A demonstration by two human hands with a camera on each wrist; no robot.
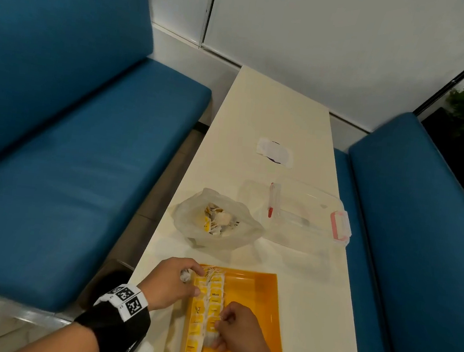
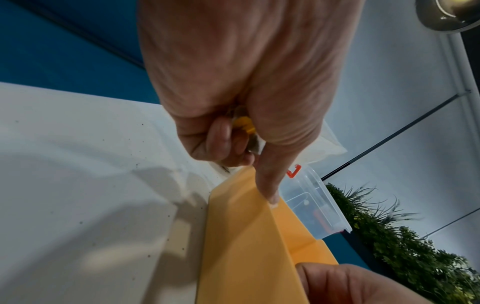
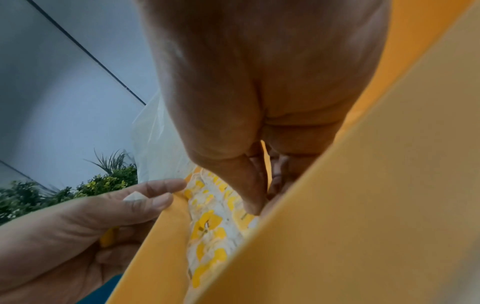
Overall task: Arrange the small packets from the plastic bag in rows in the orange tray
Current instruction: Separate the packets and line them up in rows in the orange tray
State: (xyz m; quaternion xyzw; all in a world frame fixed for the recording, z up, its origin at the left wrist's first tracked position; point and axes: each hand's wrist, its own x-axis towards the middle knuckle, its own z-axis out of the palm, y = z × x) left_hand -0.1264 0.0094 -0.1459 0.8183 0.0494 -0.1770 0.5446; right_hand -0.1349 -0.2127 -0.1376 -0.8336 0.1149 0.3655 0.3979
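Observation:
The orange tray (image 1: 258, 291) lies at the table's near end, and two rows of small yellow-and-white packets (image 1: 206, 303) fill its left side. My left hand (image 1: 193, 280) sits at the tray's far left corner with its fingers curled round spare packets (image 2: 244, 125), and one finger (image 2: 269, 191) touches the tray rim (image 2: 246, 236). My right hand (image 1: 219, 323) is inside the tray and pinches a packet (image 3: 249, 218) at the near part of the second row. Beyond the tray, the plastic bag (image 1: 220, 220) stands open with more packets inside.
A clear lidded container (image 1: 307, 213) with red latches stands right of the bag. Farther along the narrow cream table (image 1: 289, 118) lies a white paper (image 1: 275, 152). Blue benches (image 1: 69, 143) flank both sides. The tray's right half is bare orange.

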